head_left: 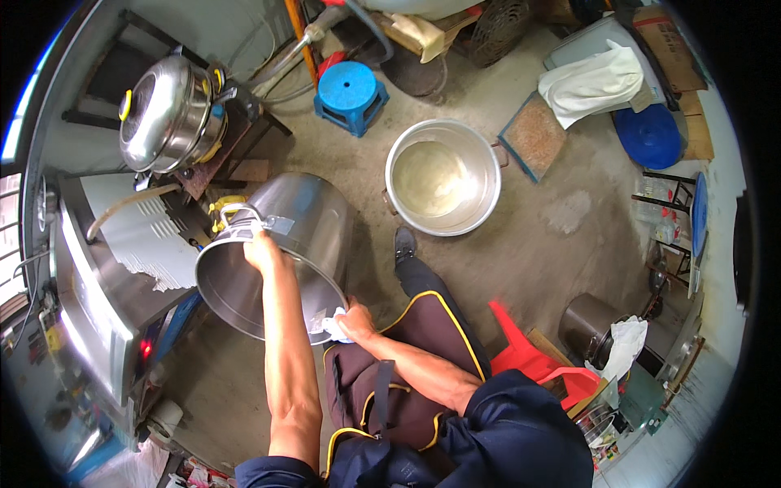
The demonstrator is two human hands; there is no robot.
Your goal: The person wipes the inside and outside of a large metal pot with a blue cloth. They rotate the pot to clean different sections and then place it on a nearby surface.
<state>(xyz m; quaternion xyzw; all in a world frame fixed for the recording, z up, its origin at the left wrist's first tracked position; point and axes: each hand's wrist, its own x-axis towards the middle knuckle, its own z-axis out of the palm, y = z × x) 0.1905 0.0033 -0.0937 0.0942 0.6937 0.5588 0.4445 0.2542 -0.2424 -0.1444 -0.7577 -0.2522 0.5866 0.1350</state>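
A large stainless steel stockpot (305,207) is tilted in front of me, its open mouth towards me and its inside bare where visible. My left hand (263,249) grips it at the upper rim, beside a loop handle. On the opposite side of the mouth, my right hand (357,322) holds a crumpled white cloth (334,326) against the rim. Beyond my shoe, a wide aluminium pot (390,177) stands upright on the floor with some pale, cloudy liquid in its bottom.
A blue plastic stool (348,88) stands ahead. At left are a lidded steel steamer (161,116) on a stand and a metal counter (116,305). A platform scale (534,135) lies right of the aluminium pot. A red plastic chair (518,344) is close on my right.
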